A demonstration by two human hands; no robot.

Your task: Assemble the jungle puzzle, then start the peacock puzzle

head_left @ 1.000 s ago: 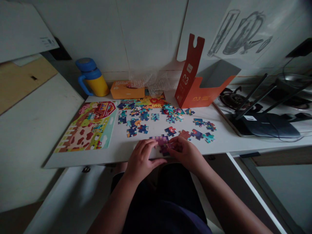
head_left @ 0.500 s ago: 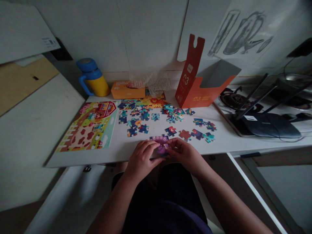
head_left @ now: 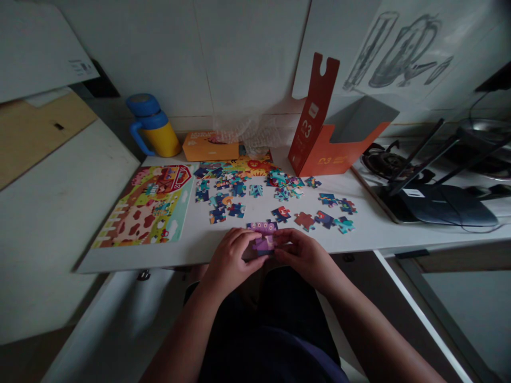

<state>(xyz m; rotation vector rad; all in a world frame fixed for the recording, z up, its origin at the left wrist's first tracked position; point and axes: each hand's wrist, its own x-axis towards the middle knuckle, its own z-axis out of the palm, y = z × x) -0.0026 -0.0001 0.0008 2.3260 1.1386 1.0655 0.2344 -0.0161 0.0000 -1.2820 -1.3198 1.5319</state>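
Note:
At the front edge of the white tabletop, my left hand (head_left: pixel 232 257) is closed with thumb and fingertips on the left side of some purple puzzle pieces (head_left: pixel 265 244). My right hand (head_left: pixel 302 252) pinches them from the right. A strip with a row of round, eye-like dots lies along their top, against the table. Fingers hide parts of the edges, so I cannot tell whether all the pieces interlock. Just beyond lie a red and blue puzzle piece (head_left: pixel 281 214) and a brown puzzle piece (head_left: pixel 305 221).
Several loose puzzle pieces (head_left: pixel 238 189) spread across the table's middle. A farm puzzle (head_left: pixel 147 210) lies at left. Behind stand a blue-yellow flask (head_left: pixel 157 130), an orange box (head_left: pixel 211 148), bubble wrap (head_left: pixel 255 133) and a red-orange open carton (head_left: pixel 335 157). A black router (head_left: pixel 443 205) sits at right.
My fingers have opened slightly away from the purple pieces, so more of their surface shows between my hands. The rest of the table is unchanged, with a slight shift of view.

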